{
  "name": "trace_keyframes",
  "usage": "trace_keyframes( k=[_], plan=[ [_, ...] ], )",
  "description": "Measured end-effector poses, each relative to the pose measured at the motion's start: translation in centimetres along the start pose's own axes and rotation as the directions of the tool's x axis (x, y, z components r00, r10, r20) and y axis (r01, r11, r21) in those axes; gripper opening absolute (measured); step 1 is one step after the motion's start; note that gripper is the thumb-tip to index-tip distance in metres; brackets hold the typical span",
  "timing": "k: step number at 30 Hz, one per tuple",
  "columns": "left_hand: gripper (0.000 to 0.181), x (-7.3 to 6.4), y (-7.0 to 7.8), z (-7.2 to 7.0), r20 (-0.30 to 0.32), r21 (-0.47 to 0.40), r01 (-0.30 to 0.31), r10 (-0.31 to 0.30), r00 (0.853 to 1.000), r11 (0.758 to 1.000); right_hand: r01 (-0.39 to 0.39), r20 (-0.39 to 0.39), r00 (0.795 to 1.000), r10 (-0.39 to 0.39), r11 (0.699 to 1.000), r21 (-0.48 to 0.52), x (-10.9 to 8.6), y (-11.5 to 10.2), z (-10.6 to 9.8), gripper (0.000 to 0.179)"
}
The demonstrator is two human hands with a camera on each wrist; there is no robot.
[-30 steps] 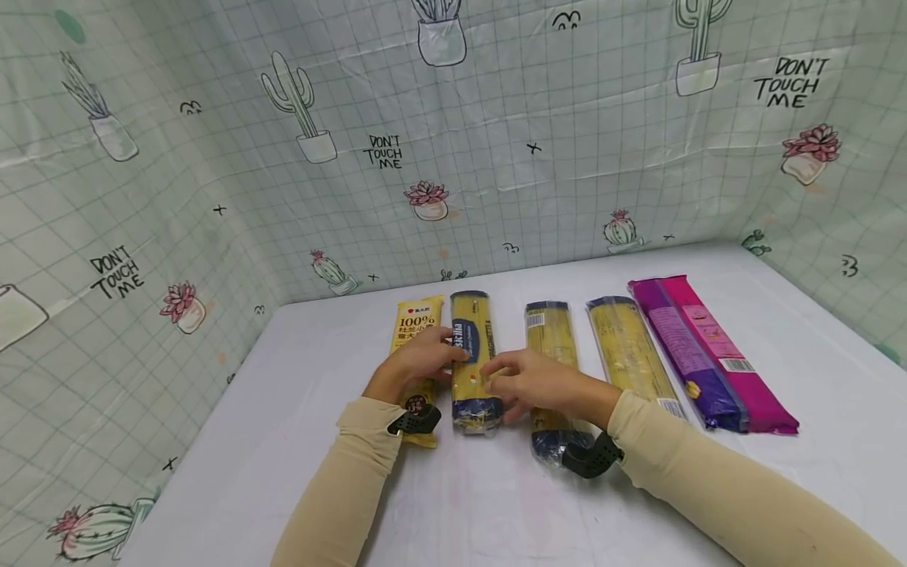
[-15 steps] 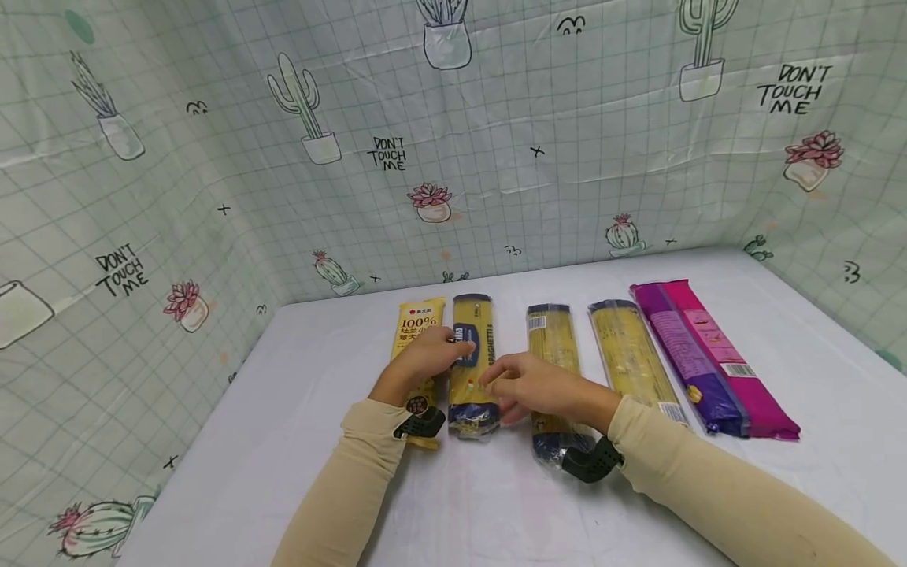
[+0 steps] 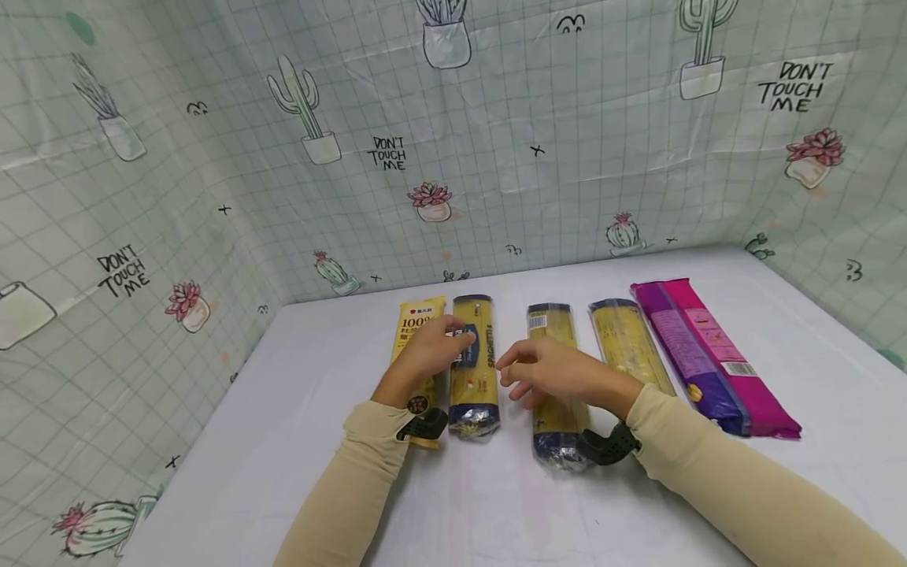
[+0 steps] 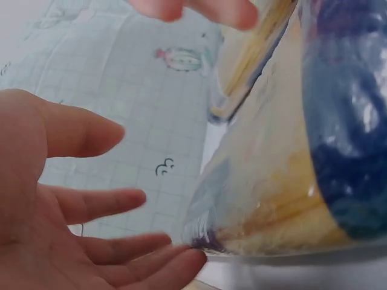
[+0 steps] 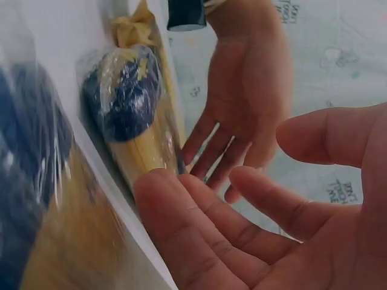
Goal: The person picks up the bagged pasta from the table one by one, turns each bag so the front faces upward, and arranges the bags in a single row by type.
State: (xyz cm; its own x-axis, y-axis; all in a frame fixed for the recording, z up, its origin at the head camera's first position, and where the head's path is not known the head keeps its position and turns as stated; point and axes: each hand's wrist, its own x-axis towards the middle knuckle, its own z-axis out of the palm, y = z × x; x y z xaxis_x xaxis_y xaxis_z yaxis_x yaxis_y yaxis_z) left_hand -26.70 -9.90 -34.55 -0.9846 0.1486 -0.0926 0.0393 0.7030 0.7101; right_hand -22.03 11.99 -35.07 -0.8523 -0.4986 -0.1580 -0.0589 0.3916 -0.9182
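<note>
A yellow spaghetti pack (image 3: pixel 473 390) with a blue label and blue ends lies lengthwise on the white table. My left hand (image 3: pixel 431 346) is at its left side, partly over the yellow pasta bag (image 3: pixel 418 315) beside it. In the left wrist view the left hand's (image 4: pixel 66 199) fingers are extended, fingertips right at the end of a clear-wrapped pack (image 4: pixel 272 199). My right hand (image 3: pixel 556 370) hovers over the left edge of a second blue-ended pasta pack (image 3: pixel 560 417). The right wrist view shows the right hand (image 5: pixel 242 235) with loosely bent fingers and nothing between them.
Farther right lie a third blue-ended pasta pack (image 3: pixel 631 339) and a purple-and-pink packet (image 3: pixel 708 354), side by side. The white table (image 3: pixel 496 504) ends at a checked, cactus-printed cloth (image 3: pixel 496 157) behind and at both sides.
My right hand has drawn back to the right, away from the spaghetti pack. That pack's label has turned so that its lettering shows more fully. The left hand has shifted slightly.
</note>
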Motion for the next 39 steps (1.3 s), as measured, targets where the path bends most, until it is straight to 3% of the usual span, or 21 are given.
trace_keyframes(
  k=[5,10,13,16,20,24,30,35,39],
  plan=[
    [0.039,0.2,0.1,0.1,-0.074,-0.018,-0.078,0.077,0.994,0.997,0.06,-0.004,0.998,-0.06,0.998,0.004,-0.4,0.1,-1.1,0.037],
    [0.034,0.2,0.3,0.6,-0.142,-0.044,-0.164,0.156,0.978,0.986,0.121,-0.035,0.992,-0.121,0.992,-0.02,-1.2,0.8,-1.8,0.034],
    [0.032,0.3,0.8,1.1,-0.129,-0.05,-0.208,0.2,0.971,0.977,0.147,-0.074,0.985,-0.154,0.984,-0.1,-1.8,1.2,-2.3,0.032],
    [0.031,0.4,1.3,1.8,-0.051,-0.061,-0.232,0.229,0.972,0.971,0.154,-0.105,0.979,-0.176,0.969,-0.195,-2.6,1.6,-2.8,0.031],
    [0.029,0.6,2.0,2.7,0.071,-0.093,-0.215,0.222,0.972,0.972,0.14,-0.127,0.976,-0.178,0.954,-0.265,-3.5,2.0,-3.4,0.029],
    [0.03,0.7,2.4,3.5,0.124,-0.126,-0.165,0.18,0.976,0.978,0.153,-0.115,0.973,-0.201,0.93,-0.336,-4.1,2.4,-4.0,0.029],
    [0.032,1.2,2.9,4.2,0.154,-0.157,-0.109,0.133,0.979,0.982,0.227,-0.048,0.955,-0.294,0.822,-0.523,-4.4,2.9,-4.7,0.026],
    [0.034,1.8,3.4,4.9,0.189,-0.207,-0.027,0.067,0.98,0.978,0.278,0.052,0.95,-0.308,0.758,-0.59,-4.3,3.3,-4.9,0.028],
    [0.036,2.3,3.9,5.9,0.22,-0.223,0.01,0.041,0.975,0.975,0.28,0.11,0.955,-0.277,0.708,-0.648,-4.5,3.2,-4.8,0.035]
  ],
)
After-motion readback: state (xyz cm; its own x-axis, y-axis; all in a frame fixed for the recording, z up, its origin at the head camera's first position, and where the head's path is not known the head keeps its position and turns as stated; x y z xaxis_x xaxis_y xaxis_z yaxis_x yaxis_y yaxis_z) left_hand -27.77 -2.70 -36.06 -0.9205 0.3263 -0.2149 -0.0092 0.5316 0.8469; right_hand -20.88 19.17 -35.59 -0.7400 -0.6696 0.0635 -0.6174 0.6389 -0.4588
